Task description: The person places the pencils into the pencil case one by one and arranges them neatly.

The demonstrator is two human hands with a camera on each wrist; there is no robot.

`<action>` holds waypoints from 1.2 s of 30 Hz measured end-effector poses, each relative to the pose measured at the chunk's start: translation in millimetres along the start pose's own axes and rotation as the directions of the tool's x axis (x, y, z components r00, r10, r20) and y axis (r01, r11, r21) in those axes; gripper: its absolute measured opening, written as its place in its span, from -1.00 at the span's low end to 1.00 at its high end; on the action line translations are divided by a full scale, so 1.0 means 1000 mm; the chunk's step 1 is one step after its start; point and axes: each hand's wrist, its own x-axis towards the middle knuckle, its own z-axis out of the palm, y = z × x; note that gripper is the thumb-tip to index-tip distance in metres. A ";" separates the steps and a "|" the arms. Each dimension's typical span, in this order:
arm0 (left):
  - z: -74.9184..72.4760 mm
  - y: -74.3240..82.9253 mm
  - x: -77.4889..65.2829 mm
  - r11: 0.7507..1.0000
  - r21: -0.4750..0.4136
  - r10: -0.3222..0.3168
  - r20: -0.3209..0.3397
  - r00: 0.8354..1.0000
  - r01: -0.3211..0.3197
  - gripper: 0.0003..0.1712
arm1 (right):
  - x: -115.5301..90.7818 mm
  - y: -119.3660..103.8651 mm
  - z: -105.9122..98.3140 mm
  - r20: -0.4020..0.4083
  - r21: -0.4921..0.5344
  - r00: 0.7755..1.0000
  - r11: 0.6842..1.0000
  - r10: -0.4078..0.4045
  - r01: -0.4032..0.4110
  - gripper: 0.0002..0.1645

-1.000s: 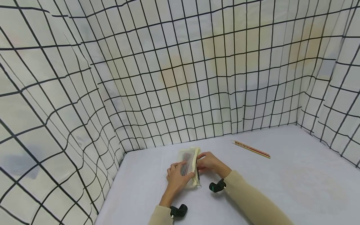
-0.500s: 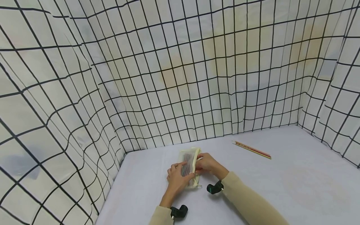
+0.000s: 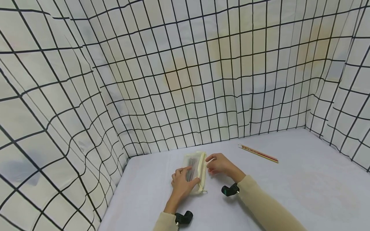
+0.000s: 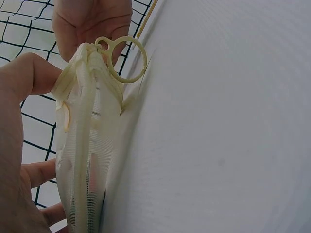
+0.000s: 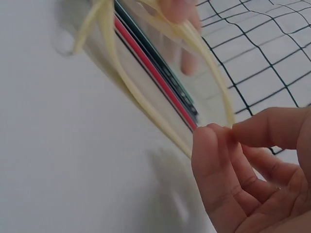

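A see-through mesh pencil case [image 3: 201, 166] with cream edging lies on the white table, several pencils inside it. My left hand [image 3: 182, 182] holds it from the left, fingers over the mesh and thumb at the edging. Its mouth gapes in the right wrist view, where red and dark green pencils [image 5: 160, 73] show within. A cream zip-pull ring [image 4: 127, 59] sticks out at one end in the left wrist view. Just right of the mouth is my right hand [image 3: 221, 165], fingers loosely bent, with nothing visible in them; a fingertip is close to the rim, and contact is unclear.
Several more pencils [image 3: 258, 153], red and yellow, lie together on the table [image 3: 289, 192] to the back right. White walls with a black grid net [image 3: 185, 96] stand behind and at both sides.
My right hand moved in against the case's mouth with a dark pencil, which went out of sight, then drew back a little to the right. The left hand keeps its hold.
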 end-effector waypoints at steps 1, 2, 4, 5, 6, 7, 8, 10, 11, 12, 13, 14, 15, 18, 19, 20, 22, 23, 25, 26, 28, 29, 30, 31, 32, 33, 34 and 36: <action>0.000 0.000 0.000 1.000 0.000 -0.001 -0.001 1.000 0.001 -0.21 | 0.000 -0.001 -0.005 -0.005 -0.020 1.000 1.000 -0.004 0.004 -0.60; 0.000 0.000 0.000 1.000 0.000 -0.002 -0.001 1.000 0.002 -0.22 | -0.001 -0.002 -0.010 -0.010 -0.042 1.000 0.999 -0.013 0.013 -0.60; 0.000 0.000 0.000 1.000 -0.003 -0.003 -0.001 1.000 0.003 -0.22 | -0.001 -0.004 -0.020 -0.012 -0.085 0.999 0.996 -0.041 0.040 -0.61; 0.000 0.000 -0.001 1.000 -0.007 -0.004 0.001 1.000 0.004 -0.22 | -0.002 -0.005 -0.026 -0.010 -0.106 0.998 0.993 -0.057 0.055 -0.60; 0.000 0.000 -0.001 1.000 -0.009 -0.004 0.001 1.000 0.004 -0.22 | -0.003 -0.006 -0.031 -0.006 -0.131 0.997 0.989 -0.071 0.070 -0.60; 0.000 0.000 -0.001 1.000 -0.012 -0.004 0.002 1.000 0.004 -0.22 | -0.004 -0.007 -0.037 0.000 -0.156 0.996 0.984 -0.089 0.088 -0.60; 0.000 0.000 -0.001 1.000 -0.016 -0.005 0.004 1.000 0.005 -0.22 | -0.005 -0.007 -0.042 0.007 -0.181 0.994 0.977 -0.110 0.110 -0.60; 0.000 0.000 -0.001 1.000 -0.019 -0.001 0.005 1.000 0.001 -0.21 | -0.008 -0.007 -0.053 0.026 -0.228 0.988 0.961 -0.153 0.155 -0.61; 0.000 0.000 -0.001 1.000 -0.018 0.000 0.006 1.000 0.001 -0.21 | -0.009 -0.006 -0.058 0.036 -0.250 0.984 0.951 -0.176 0.179 -0.62; 0.000 -0.001 -0.001 1.000 -0.018 0.001 0.007 1.000 -0.001 -0.21 | -0.010 -0.005 -0.064 0.043 -0.267 0.979 0.942 -0.198 0.202 -0.63; 0.000 -0.001 -0.001 1.000 -0.018 0.001 0.009 1.000 -0.001 -0.21 | -0.010 -0.004 -0.069 0.050 -0.282 0.974 0.933 -0.220 0.225 -0.64; 0.000 -0.001 -0.001 1.000 -0.017 0.002 0.009 1.000 -0.002 -0.21 | -0.011 -0.003 -0.074 0.053 -0.297 0.971 0.925 -0.233 0.238 -0.65; 0.000 -0.001 -0.001 1.000 -0.014 0.004 0.009 1.000 -0.004 -0.21 | -0.012 -0.003 -0.079 0.054 -0.314 0.968 0.916 -0.243 0.248 -0.65; 0.000 -0.002 -0.001 1.000 -0.015 0.004 0.011 1.000 -0.004 -0.21 | -0.013 0.000 -0.093 0.053 -0.370 0.962 0.890 -0.267 0.267 -0.65; 0.000 -0.001 -0.001 1.000 -0.016 0.003 0.011 1.000 -0.003 -0.21 | -0.014 0.001 -0.098 0.055 -0.389 0.960 0.880 -0.274 0.274 -0.64; 0.000 -0.001 -0.001 1.000 -0.017 0.003 0.011 1.000 -0.002 -0.20 | -0.014 0.002 -0.102 0.055 -0.407 0.958 0.870 -0.282 0.279 -0.64; 0.000 -0.001 -0.001 1.000 -0.017 0.000 0.010 1.000 0.000 -0.20 | -0.015 0.004 -0.110 0.062 -0.442 0.952 0.847 -0.300 0.295 -0.63; 0.000 -0.001 -0.001 1.000 -0.017 0.000 0.009 1.000 0.000 -0.20 | -0.015 0.005 -0.113 0.060 -0.457 0.952 0.839 -0.302 0.295 -0.63; 0.000 -0.001 -0.001 1.000 -0.015 -0.002 0.007 1.000 0.002 -0.20 | -0.016 0.007 -0.118 0.047 -0.491 0.954 0.825 -0.294 0.279 -0.63; 0.000 -0.001 -0.001 1.000 -0.011 -0.001 0.006 1.000 0.001 -0.20 | -0.016 0.008 -0.121 0.046 -0.507 0.955 0.817 -0.292 0.274 -0.62; 0.000 -0.001 -0.001 1.000 -0.011 -0.001 0.005 1.000 0.001 -0.19 | -0.017 0.010 -0.125 0.040 -0.533 0.957 0.804 -0.287 0.263 -0.62; 0.000 -0.001 -0.001 1.000 -0.011 -0.002 0.004 1.000 0.002 -0.19 | -0.017 0.011 -0.127 0.035 -0.545 0.958 0.798 -0.285 0.258 -0.62; -0.001 -0.001 -0.001 1.000 -0.012 -0.003 0.004 1.000 0.003 -0.19 | -0.018 0.012 -0.129 0.034 -0.556 0.956 0.790 -0.290 0.259 -0.61; -0.001 -0.001 -0.001 1.000 -0.013 -0.002 0.005 1.000 0.002 -0.19 | -0.019 0.012 -0.132 0.036 -0.567 0.954 0.780 -0.299 0.266 -0.62; 0.000 -0.001 -0.001 1.000 -0.013 -0.001 0.004 1.000 0.001 -0.19 | -0.019 0.013 -0.134 0.039 -0.579 0.950 0.768 -0.310 0.274 -0.62; -0.001 -0.001 -0.001 1.000 -0.016 -0.002 0.005 1.000 0.002 -0.19 | -0.020 0.013 -0.137 0.036 -0.590 0.948 0.759 -0.316 0.276 -0.62; -0.001 -0.001 -0.001 1.000 -0.020 -0.002 0.006 1.000 0.002 -0.19 | -0.021 0.014 -0.140 0.036 -0.600 0.945 0.750 -0.324 0.279 -0.62; 0.000 -0.001 -0.001 1.000 -0.021 0.003 0.008 1.000 -0.002 -0.20 | -0.024 0.015 -0.146 0.031 -0.615 0.941 0.736 -0.336 0.283 -0.61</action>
